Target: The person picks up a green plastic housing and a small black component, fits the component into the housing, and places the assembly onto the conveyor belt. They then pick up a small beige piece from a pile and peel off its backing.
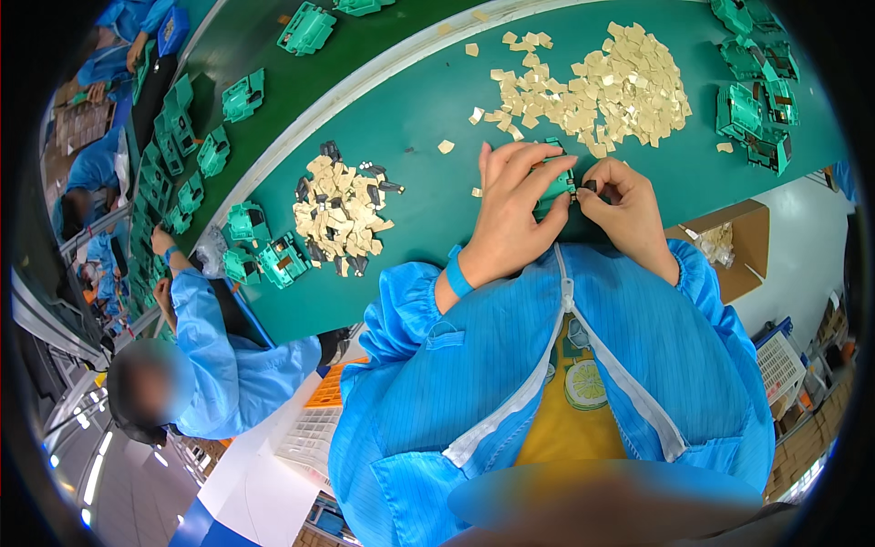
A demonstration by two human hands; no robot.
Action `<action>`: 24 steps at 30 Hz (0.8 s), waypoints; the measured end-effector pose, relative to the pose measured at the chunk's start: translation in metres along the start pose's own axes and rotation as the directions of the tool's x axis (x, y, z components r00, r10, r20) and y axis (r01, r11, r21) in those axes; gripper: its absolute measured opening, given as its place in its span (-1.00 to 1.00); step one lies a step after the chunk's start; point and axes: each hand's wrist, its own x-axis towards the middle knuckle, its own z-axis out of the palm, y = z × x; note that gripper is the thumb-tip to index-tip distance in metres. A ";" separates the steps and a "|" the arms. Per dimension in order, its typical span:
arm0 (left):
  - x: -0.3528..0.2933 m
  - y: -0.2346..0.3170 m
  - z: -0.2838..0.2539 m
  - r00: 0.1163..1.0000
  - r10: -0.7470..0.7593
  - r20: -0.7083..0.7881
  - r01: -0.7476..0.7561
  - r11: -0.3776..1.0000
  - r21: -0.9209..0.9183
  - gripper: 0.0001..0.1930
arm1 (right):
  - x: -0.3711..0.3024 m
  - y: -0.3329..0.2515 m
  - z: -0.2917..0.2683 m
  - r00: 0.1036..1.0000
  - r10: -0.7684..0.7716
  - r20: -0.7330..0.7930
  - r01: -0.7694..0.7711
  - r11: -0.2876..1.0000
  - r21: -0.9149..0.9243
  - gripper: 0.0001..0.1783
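Close to my body at the table's near edge, my left hand point(507, 208) is closed round a green plastic housing point(557, 185), with its fingers over the top and its thumb at the near side. Much of the housing is hidden under those fingers. My right hand point(631, 208) pinches a small black part point(590, 186) between thumb and fingers, right against the housing's right side. Whether that part is seated in the housing I cannot tell. Just beyond the hands lies a large heap of small cream-coloured flat pieces point(629, 87), some strewn toward the left.
Left of my hands is a mixed pile of cream pieces and black parts point(342, 211). Green housings point(281, 260) sit beyond it, others point(752, 109) at the far right. A dark green belt point(264, 55) carries more. A co-worker point(214, 365) sits at left; a cardboard box point(743, 239) stands right.
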 end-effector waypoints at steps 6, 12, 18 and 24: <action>-0.001 0.000 0.001 1.000 -0.009 0.006 0.009 1.000 -0.002 -0.56 | -0.002 0.000 -0.002 1.000 -0.016 -0.011 0.015 0.998 -0.067 -0.84; 0.000 0.000 0.000 1.000 -0.010 0.014 0.010 1.000 0.005 -0.56 | -0.003 -0.011 -0.007 1.000 -0.030 0.002 0.030 0.979 -0.200 -0.80; 0.000 -0.001 0.001 1.000 -0.020 0.021 0.020 1.000 0.002 -0.55 | 0.002 -0.025 -0.017 0.991 -0.127 0.032 0.129 0.916 -0.379 -0.79; 0.003 0.001 -0.004 0.998 0.016 0.054 -0.017 1.000 0.020 -0.47 | 0.003 -0.034 -0.021 0.997 -0.018 0.073 0.045 0.921 -0.388 -0.80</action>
